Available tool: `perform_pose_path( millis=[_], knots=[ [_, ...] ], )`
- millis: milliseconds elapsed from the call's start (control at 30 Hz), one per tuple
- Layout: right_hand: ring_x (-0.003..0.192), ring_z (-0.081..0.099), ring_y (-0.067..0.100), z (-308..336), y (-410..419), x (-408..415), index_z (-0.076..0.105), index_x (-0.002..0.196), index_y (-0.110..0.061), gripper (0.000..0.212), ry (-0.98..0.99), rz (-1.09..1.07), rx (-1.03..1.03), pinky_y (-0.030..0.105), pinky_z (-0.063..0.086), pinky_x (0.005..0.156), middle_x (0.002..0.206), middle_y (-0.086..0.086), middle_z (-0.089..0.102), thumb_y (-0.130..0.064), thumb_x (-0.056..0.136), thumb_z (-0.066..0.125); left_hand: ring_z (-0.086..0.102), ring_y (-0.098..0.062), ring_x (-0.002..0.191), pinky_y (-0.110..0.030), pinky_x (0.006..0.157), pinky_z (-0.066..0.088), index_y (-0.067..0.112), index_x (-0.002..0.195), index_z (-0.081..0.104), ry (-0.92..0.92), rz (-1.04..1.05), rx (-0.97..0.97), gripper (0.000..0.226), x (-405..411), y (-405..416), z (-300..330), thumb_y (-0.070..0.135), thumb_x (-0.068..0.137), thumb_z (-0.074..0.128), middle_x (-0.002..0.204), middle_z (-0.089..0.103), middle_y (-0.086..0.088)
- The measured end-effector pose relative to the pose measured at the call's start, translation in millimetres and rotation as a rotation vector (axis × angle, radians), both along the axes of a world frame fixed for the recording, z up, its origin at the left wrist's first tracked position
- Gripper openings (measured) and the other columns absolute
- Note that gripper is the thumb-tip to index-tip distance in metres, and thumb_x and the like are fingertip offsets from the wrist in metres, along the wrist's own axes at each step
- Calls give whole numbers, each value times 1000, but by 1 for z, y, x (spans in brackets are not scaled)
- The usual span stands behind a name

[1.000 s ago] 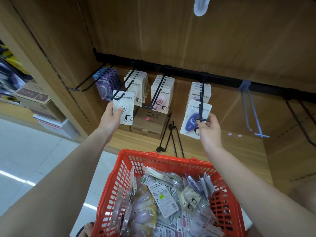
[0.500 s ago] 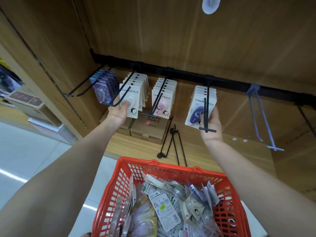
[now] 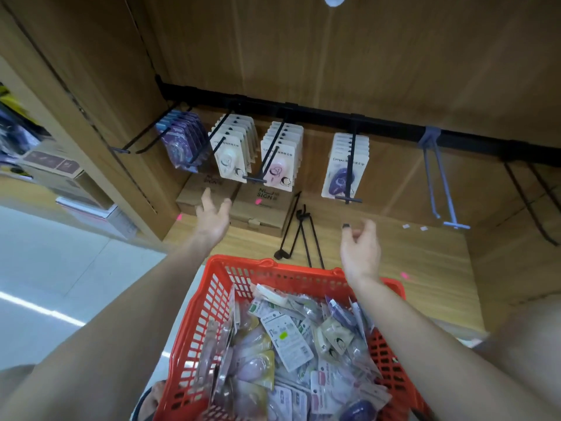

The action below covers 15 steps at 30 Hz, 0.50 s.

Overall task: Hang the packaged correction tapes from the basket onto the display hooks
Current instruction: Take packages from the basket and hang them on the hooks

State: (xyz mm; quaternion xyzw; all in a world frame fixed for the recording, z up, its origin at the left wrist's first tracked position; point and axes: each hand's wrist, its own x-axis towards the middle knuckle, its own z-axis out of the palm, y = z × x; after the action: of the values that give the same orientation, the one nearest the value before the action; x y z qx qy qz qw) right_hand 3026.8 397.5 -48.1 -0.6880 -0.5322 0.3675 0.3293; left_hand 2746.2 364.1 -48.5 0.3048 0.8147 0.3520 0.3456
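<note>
Now both hands empty, left hand (image 3: 212, 218) and right hand (image 3: 361, 249) spread, correction tapes (image 3: 230, 159) hanging above, basket (image 3: 212, 299) below

A wooden display shelf (image 3: 394, 256) is running across the view, backed by wood panelling. Lying directly on it are two brown cardboard boxes (image 3: 258, 208), sitting side by side against the back. Just to their right, a few loose black metal hooks (image 3: 299, 235) are lying on the wood. Further right, two small white tags (image 3: 414, 227) are resting near the back, and a small pink spot (image 3: 404, 275) is showing near the front edge.
</note>
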Motion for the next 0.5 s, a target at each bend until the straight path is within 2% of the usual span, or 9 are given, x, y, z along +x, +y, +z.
perform_pose_path(
  millis=[33, 100, 133, 167, 233, 300, 333, 433, 500],
  knots=[
    [108, 62, 27, -5, -12, 2, 49, 140, -10, 36, -11, -1, 11, 36, 46, 91, 113, 5, 65, -22, 106, 53, 37, -41, 146, -55, 121, 30, 22, 164, 16, 31, -14, 3, 63, 12, -13, -8, 42, 110, 43, 162, 31, -23],
    [100, 64, 25, -17, -34, 7, 54, 124, -12, 20, -24, 24, -1, 40, 52, 89, 105, 2, 65, -17, 105, 54, 54, -36, 124, -50, 111, 43, 10, 151, 33, 109, -77, 1, 51, 37, -38, -22, 33, 108, 50, 132, 55, -18],
    [96, 66, 24, -26, -44, 11, 55, 116, -14, 12, -37, 57, -17, 43, 55, 88, 100, -1, 65, -15, 104, 55, 58, -30, 112, -46, 105, 47, 8, 144, 40, 166, -127, -11, 44, 49, -49, -29, 28, 107, 54, 120, 57, -11],
    [92, 67, 22, -35, -53, 16, 56, 110, -16, 7, -62, 111, -42, 42, 57, 86, 96, -4, 65, -13, 104, 56, 57, -24, 104, -41, 99, 49, 8, 136, 45, 236, -179, -23, 36, 59, -62, -36, 23, 105, 57, 116, 55, -7],
    [81, 68, 15, -55, -68, 26, 55, 102, -24, 11, -160, 241, -121, 35, 59, 74, 95, -6, 67, -13, 103, 59, 57, -21, 97, -37, 91, 50, 12, 121, 49, 351, -284, -40, 26, 78, -82, -49, 17, 100, 63, 118, 54, -6],
    [75, 65, 9, -73, -79, 37, 56, 102, -27, 10, -293, 359, -265, 26, 51, 63, 96, -6, 69, -18, 103, 60, 60, -26, 102, -42, 94, 53, 13, 119, 51, 392, -416, -100, 27, 92, -98, -64, 18, 97, 65, 121, 55, -7],
    [79, 66, 11, -81, -84, 43, 58, 107, -26, 9, -347, 426, -367, 25, 49, 65, 100, -3, 69, -19, 102, 59, 60, -28, 108, -43, 98, 52, 13, 125, 51, 395, -493, -153, 33, 99, -105, -70, 19, 96, 66, 126, 54, -8],
    [114, 64, 25, -102, -94, 60, 55, 142, -18, 42, -473, 623, -586, 26, 45, 80, 139, 7, 62, -16, 100, 57, 50, -32, 130, -44, 108, 46, 18, 151, 39, 388, -687, -337, 64, 114, -123, -89, 29, 95, 69, 149, 40, -13],
    [122, 62, 27, -108, -100, 68, 55, 143, -16, 46, -506, 679, -618, 28, 49, 88, 142, 8, 61, -21, 99, 63, 36, -37, 146, -46, 115, 39, 27, 161, 25, 415, -803, -435, 80, 124, -131, -98, 36, 94, 68, 163, 26, -15]
  ],
)
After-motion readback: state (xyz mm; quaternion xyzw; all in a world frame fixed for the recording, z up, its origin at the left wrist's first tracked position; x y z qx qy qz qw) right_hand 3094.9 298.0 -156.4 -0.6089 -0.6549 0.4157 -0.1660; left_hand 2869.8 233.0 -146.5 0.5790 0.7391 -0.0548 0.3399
